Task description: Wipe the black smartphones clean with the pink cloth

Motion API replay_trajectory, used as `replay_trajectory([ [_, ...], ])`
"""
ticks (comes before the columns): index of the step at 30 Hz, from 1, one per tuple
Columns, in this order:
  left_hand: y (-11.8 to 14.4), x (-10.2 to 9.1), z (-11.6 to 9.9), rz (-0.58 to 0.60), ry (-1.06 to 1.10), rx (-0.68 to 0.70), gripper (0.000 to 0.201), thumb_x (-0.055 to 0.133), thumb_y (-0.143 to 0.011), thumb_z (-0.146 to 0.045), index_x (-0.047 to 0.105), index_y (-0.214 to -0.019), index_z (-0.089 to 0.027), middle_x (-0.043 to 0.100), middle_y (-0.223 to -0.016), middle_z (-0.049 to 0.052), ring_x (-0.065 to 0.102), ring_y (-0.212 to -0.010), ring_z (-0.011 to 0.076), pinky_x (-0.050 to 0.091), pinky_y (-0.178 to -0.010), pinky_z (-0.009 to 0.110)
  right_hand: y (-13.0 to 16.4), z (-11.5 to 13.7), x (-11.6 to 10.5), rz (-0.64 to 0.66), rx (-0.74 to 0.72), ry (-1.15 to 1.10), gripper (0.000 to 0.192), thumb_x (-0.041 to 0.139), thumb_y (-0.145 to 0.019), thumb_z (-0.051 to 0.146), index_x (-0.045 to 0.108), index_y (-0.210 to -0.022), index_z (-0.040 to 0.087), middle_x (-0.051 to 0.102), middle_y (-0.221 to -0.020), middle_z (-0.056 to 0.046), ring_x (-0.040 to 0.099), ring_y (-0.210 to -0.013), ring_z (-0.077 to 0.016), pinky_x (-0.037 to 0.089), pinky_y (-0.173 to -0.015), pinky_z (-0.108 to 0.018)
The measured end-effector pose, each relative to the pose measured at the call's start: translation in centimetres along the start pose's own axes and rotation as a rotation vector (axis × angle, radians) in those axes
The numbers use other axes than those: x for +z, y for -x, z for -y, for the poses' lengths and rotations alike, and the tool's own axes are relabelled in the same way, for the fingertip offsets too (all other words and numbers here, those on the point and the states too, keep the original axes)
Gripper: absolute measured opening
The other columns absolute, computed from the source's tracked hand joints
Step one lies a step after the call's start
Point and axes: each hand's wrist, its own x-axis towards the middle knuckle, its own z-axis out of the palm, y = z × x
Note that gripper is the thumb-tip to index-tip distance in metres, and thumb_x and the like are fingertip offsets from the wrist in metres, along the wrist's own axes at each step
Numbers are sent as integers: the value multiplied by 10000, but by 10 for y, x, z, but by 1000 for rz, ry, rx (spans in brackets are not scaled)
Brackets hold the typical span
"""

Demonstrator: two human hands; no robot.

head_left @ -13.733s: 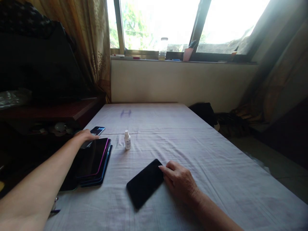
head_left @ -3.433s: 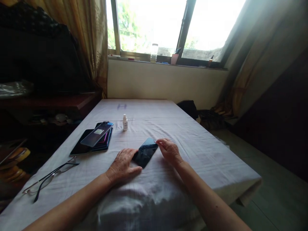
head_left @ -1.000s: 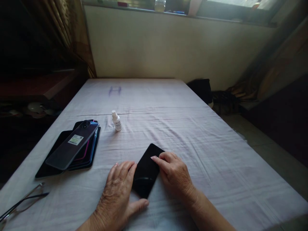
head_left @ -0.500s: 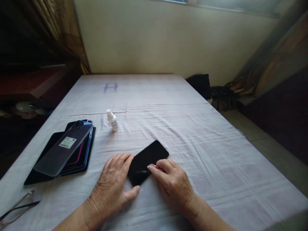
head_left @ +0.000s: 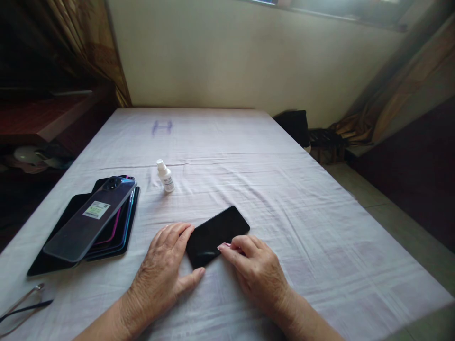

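A black phone (head_left: 216, 234) lies screen up and slanted on the white sheet (head_left: 284, 203). My left hand (head_left: 161, 272) rests flat on the sheet against the phone's near left corner, fingers and thumb around that corner. My right hand (head_left: 258, 272) lies at the phone's lower right edge, its fingertips touching that edge. Neither hand lifts the phone.
A stack of phones (head_left: 88, 222) with a labelled one on top lies to the left. A small white bottle (head_left: 165, 176) stands beyond it. Glasses (head_left: 21, 305) lie at the near left corner. Dark furniture is at left, a dark bag (head_left: 293, 125) at right.
Over the last second the phone has turned clockwise to lie more across, and both hands shifted with it. The view tilted down, losing the window.
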Motion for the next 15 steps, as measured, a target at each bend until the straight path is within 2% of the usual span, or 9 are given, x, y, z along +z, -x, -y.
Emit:
replay_trajectory([
  [6, -2, -1, -1, 0, -4, 24, 724, 693, -748, -384, 439, -1385, -152, 567, -1336, 151, 515, -1240, 340, 363, -1097, 496, 2, -10, -6, -55, 94, 75, 307, 458, -961, 93, 716, -1094, 193, 654, -864, -71, 579, -786, -171, 502, -707, -283],
  [11, -1, 0, -1, -2, 21, 5, 721, 682, -753, -390, 436, -1396, -177, 569, -1343, 139, 518, -1246, 338, 371, -1097, 499, -5, 1, -2, 0, 12, 51, 259, 511, -949, 124, 711, -1096, 198, 657, -863, -65, 569, -754, -169, 494, -677, -275],
  [15, 1, 2, -1, -10, 23, -10, 730, 677, -743, -376, 421, -1407, -212, 574, -1349, 123, 522, -1250, 337, 374, -1101, 499, -12, -12, -4, 29, 14, 97, 261, 547, -918, 110, 715, -1090, 211, 666, -887, -65, 588, -777, -177, 496, -692, -283],
])
